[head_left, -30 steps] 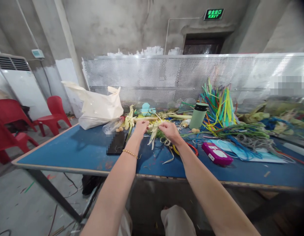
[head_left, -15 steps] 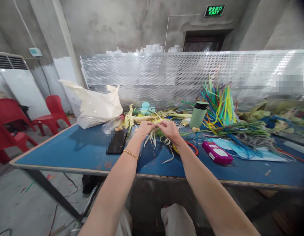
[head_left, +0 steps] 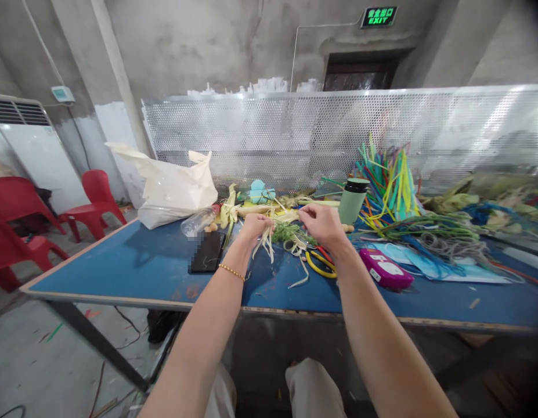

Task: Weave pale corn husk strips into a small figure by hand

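Observation:
Pinched fingers of my left hand hold a bunch of pale corn husk strips, whose ends hang down over the blue table. My right hand is closed in a pinch to the right of it, near the green thermos. Whatever lies between its fingertips is too small to make out. Feathery green strands lie between the two hands. Below my right hand are scissors with yellow and red handles, partly covered by the wrist. A loose pale strip curls beside them.
Left on the table are a white bag, a clear bottle and a dark flat device. Rightward stand a green thermos, a purple box, colourful pipe cleaners and tangled cords. Behind rises a perforated metal panel.
My right hand has moved away from my left, to the right and slightly up, uncovering the green strands and scissors. My left hand stays nearly in place, holding the husk strips.

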A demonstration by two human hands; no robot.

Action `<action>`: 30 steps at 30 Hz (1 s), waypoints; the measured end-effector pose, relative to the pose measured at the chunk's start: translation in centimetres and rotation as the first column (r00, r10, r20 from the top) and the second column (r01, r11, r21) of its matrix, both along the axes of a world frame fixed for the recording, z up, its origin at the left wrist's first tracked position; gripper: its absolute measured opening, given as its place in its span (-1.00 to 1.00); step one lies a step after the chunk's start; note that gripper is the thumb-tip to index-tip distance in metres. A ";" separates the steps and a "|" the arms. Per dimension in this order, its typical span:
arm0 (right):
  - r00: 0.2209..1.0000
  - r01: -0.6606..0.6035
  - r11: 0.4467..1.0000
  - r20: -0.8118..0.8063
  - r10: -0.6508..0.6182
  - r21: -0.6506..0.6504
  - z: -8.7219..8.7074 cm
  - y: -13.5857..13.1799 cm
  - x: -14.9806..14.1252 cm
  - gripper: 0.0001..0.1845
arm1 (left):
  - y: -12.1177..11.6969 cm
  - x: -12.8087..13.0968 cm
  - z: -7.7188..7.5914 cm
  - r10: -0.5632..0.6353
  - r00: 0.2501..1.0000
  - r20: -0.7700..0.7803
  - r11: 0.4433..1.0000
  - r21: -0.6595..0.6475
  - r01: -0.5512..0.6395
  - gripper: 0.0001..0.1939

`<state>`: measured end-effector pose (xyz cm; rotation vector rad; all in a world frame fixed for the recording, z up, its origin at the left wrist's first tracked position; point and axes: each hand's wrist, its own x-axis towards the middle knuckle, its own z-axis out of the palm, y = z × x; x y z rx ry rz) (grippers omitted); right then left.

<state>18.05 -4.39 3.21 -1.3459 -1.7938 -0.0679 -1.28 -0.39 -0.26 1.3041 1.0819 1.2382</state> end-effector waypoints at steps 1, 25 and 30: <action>0.994 0.004 0.999 0.112 -0.001 -0.031 0.2 -0.9 0.5 -0.72 | 0.0 0.0 0.0 0.020 1.000 -0.017 1.000 -0.005 -0.020 -0.80; 0.771 0.485 0.791 0.609 -0.186 -0.372 -1.9 -4.3 3.1 -0.55 | -0.3 0.8 0.1 -0.099 0.973 0.207 0.973 -0.183 0.138 -0.86; 0.834 0.376 0.856 0.531 -0.147 -0.354 -2.1 -4.4 5.2 -0.62 | -0.2 0.9 -0.4 -0.153 0.946 0.285 0.953 -0.210 0.217 -0.82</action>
